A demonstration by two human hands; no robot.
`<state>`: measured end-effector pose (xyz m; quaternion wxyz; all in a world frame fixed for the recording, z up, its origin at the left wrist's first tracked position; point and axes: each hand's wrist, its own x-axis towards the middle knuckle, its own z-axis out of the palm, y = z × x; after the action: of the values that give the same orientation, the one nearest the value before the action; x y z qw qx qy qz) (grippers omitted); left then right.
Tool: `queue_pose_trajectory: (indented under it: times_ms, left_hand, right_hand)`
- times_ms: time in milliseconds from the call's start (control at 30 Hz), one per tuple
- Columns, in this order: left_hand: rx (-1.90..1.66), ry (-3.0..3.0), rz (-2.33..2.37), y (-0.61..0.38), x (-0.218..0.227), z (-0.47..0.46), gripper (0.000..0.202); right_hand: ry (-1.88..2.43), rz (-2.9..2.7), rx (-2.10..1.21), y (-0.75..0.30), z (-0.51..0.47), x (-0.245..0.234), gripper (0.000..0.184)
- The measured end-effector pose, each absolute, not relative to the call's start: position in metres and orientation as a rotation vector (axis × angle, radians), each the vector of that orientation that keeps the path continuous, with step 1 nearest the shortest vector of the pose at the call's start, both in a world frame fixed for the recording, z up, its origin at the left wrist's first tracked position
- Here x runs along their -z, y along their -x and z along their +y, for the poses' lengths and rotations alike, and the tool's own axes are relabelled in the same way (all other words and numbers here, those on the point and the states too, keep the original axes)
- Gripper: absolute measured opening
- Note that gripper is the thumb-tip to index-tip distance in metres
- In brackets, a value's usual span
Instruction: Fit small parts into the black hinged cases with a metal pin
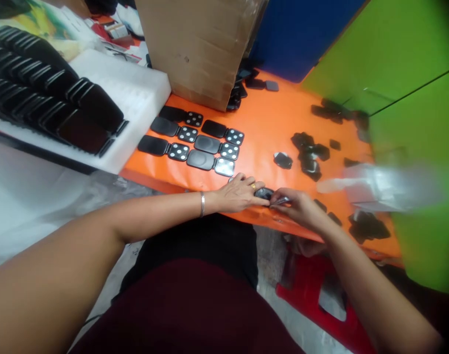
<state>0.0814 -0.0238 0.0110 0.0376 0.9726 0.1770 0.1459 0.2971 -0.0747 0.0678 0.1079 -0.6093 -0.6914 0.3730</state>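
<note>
At the table's front edge my left hand [239, 193] reaches over a small black oval piece [264, 193], its thumb and fingers bracing it against the surface. From the other side my right hand [296, 205], fingers pinched, holds a thin shiny tool [282, 201] whose kind I cannot make out. Its fingertips touch the right end of the same piece. Behind my left hand lie rows of flat black hinged pieces [200, 159]. Their square ends carry white dots [225, 166]. One loose piece with a white patch [283, 160] lies beyond my right hand.
White foam [151, 81] at left holds rows of black panels [88, 118]. A cardboard box [198, 49] stands behind the rows. Dark parts [309, 152] are scattered over the orange table [268, 123]. At right is a clear plastic bag [390, 187]. A red stool [305, 295] stands below.
</note>
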Motion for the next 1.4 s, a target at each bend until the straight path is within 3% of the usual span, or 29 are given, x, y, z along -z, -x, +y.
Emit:
queue_pose_trajectory:
  times_ms: [200, 400, 533, 833, 1000, 1200, 1400]
  left_hand:
    - [-0.373, -2.988, 0.571, -0.082, -0.009, -0.025, 0.038]
    - [-0.359, -3.003, 0.527, -0.081, -0.011, -0.023, 0.040]
    - [-0.378, -3.001, 0.551, -0.080, -0.012, -0.024, 0.041]
    - [-0.435, -2.972, 0.554, -0.082, -0.008, -0.024, 0.040]
    - [-0.443, -2.963, 0.585, -0.082, -0.011, -0.026, 0.036]
    - [-0.481, -2.922, 0.576, -0.081, -0.010, -0.026, 0.034]
    - [-0.563, -2.763, 0.582, -0.083, -0.010, -0.027, 0.031]
  right_hand:
    - [1.750, -2.066, -1.074, -0.299, -0.073, -0.065, 0.012]
    - [1.464, -2.221, -1.525, -0.311, -0.053, -0.075, 0.023]
    - [1.520, -1.970, -1.693, -0.336, -0.064, -0.075, 0.034]
    - [1.547, -1.168, -1.269, -0.327, -0.099, -0.047, 0.034]
    - [1.642, -1.384, -1.074, -0.303, -0.081, -0.040, 0.032]
    - [1.695, -1.892, -0.610, -0.295, -0.073, -0.040, 0.012]
    - [1.773, -1.924, -0.644, -0.293, -0.070, -0.047, 0.003]
